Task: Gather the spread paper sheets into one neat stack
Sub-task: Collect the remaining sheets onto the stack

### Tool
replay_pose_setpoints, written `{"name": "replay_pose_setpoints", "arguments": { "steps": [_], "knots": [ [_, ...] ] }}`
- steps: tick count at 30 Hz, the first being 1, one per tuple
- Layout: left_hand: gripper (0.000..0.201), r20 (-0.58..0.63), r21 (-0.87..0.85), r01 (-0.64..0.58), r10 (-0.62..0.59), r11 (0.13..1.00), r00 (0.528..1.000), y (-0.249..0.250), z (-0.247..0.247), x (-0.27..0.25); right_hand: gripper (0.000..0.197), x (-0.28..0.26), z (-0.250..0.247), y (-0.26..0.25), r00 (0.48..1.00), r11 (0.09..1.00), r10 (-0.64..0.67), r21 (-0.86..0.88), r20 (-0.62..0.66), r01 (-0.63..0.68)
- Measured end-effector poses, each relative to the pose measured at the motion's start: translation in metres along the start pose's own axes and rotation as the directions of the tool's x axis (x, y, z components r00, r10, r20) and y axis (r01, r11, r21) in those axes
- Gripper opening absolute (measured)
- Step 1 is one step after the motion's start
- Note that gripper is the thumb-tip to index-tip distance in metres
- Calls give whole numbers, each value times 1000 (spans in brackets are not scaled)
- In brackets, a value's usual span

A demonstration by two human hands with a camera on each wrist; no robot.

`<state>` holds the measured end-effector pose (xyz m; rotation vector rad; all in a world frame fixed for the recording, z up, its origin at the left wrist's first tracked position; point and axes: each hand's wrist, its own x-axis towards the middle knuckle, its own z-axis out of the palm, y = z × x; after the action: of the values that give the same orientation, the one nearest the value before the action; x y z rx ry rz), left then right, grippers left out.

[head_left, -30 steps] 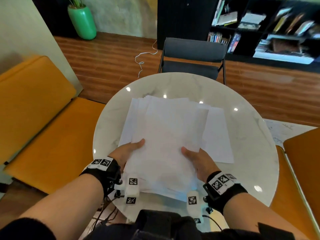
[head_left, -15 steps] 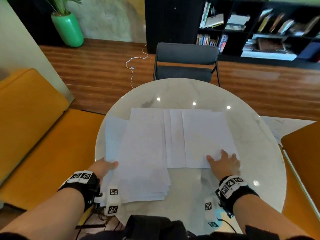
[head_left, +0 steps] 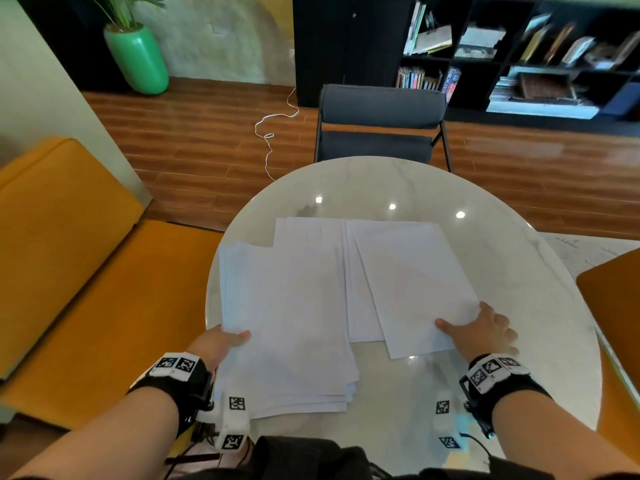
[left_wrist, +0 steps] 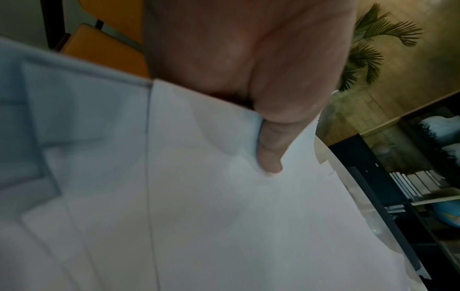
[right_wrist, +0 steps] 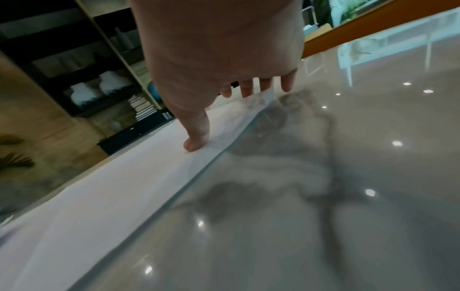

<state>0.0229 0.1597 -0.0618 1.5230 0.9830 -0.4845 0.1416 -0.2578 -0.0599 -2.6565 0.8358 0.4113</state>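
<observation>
- Round white marble table fills centre frame, glossy, ceiling lights reflected in it; papers cover its middle.
- Thick pile at lower left of the table, edges fanned and uneven at the near corner, part of it hanging past the table rim.
- Loose sheets right of the pile, top one skewed, a few more peeking out beneath and behind, overlapping the pile's right side.
- Left hand pinches the pile's left edge: thumb on top, fingers hidden under the paper.
- Right hand lies flat, fingers spread and straight, thumb pressing the near right corner of the skewed sheet, other fingers out on bare table.
- Progress, my read: roughly past halfway. Most sheets are in the one pile; right group not merged, nothing squared.
- Left to do: slide right sheets onto the pile, tap edges flush, pull the overhang back onto the table.
- Around: grey chair at top centre, orange bench at left, green vase upper left, dark bookshelf upper right.
</observation>
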Motion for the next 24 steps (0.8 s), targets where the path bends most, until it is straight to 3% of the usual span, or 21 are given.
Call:
{"name": "replay_pose_setpoints", "arguments": {
  "steps": [3,6,9,14,21,24],
  "knots": [
    [38,-1,-49,-5,5,999,1000,-4,2,2,106,-3,4,-9,1000,999,-24,-47,0,24],
    [42,-22,-106,-19,17,994,1000,-6,3,5,104,-2,10,-19,996,997,16,78,87,-23],
    [46,-28,-103,-7,4,995,1000,-5,0,6,80,-9,13,-27,987,987,19,157,158,-44],
    [39,21,-138,7,-4,990,1000,-6,-1,5,19,-22,18,-25,993,982,-55,185,105,35],
    [46,36,-101,-44,48,994,998,-9,-3,6,33,-36,8,-16,995,892,-21,448,-93,61],
    [51,40,-59,-60,63,996,997,-9,-4,8,34,-46,-4,-20,992,743,-81,657,-102,128]
  ]
}}
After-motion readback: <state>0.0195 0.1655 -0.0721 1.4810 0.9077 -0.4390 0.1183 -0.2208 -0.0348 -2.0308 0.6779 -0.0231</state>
